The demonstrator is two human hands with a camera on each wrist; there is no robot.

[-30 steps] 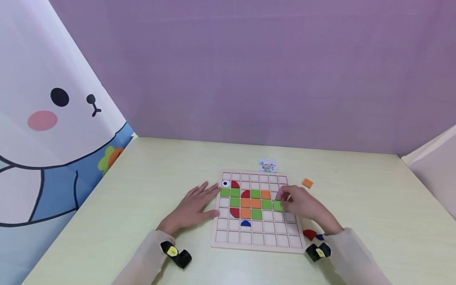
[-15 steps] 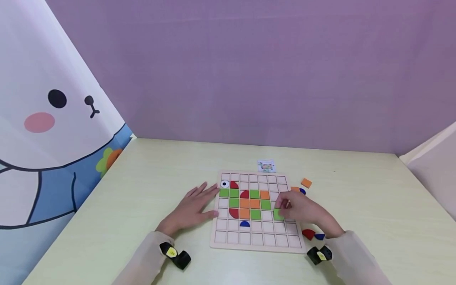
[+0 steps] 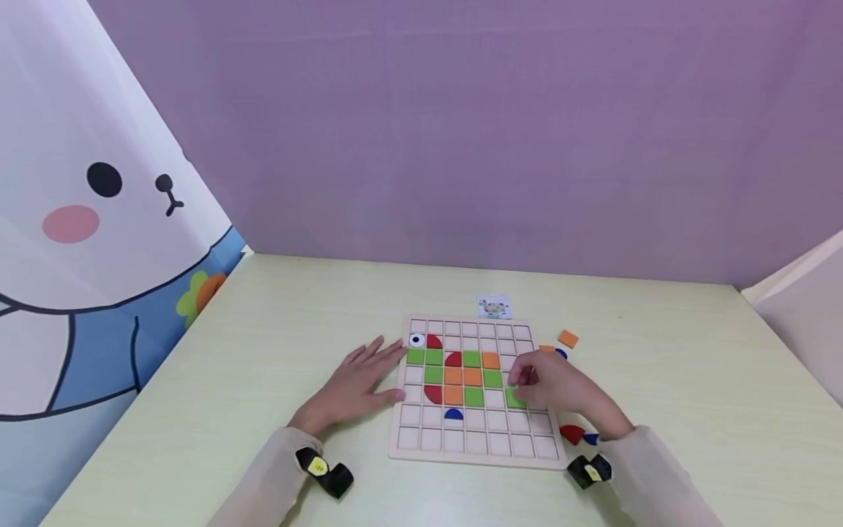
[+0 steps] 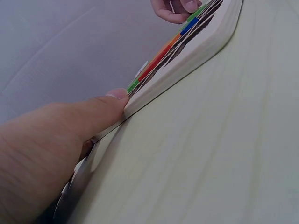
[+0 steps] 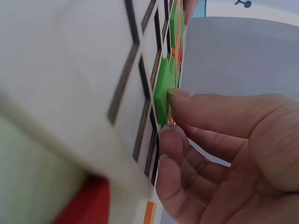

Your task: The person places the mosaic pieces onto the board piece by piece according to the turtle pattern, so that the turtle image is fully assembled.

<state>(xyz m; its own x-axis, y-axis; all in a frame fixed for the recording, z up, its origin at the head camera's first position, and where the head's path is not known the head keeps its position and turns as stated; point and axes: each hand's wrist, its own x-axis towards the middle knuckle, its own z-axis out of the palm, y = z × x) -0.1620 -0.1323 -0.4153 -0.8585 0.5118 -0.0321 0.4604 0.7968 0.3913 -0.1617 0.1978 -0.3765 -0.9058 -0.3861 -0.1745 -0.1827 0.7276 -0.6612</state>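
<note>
A pale wooden grid board (image 3: 477, 459) lies on the table, with green, orange, red and blue flat pieces and a round eye piece (image 3: 417, 339) in its cells. My right hand (image 3: 549, 380) is over the board's right side, its thumb and curled fingers at a green square tile (image 3: 516, 397). In the right wrist view the thumb presses on this green tile (image 5: 162, 91), with fingertips at its edge; the tile sits slightly raised above the grid. My left hand (image 3: 352, 384) lies with fingers spread at the board's left edge, thumb and fingertips touching it.
A small picture card (image 3: 494, 307) lies behind the board. Loose pieces lie to the right: an orange square (image 3: 568, 338), a red quarter piece (image 3: 571, 434) and a blue piece (image 3: 591, 439). A purple cloth (image 3: 487, 139) stands behind the table.
My right hand has moved the green tile one row nearer to me. An orange and a blue piece beyond that hand have come into view. My left hand stays in place.
</note>
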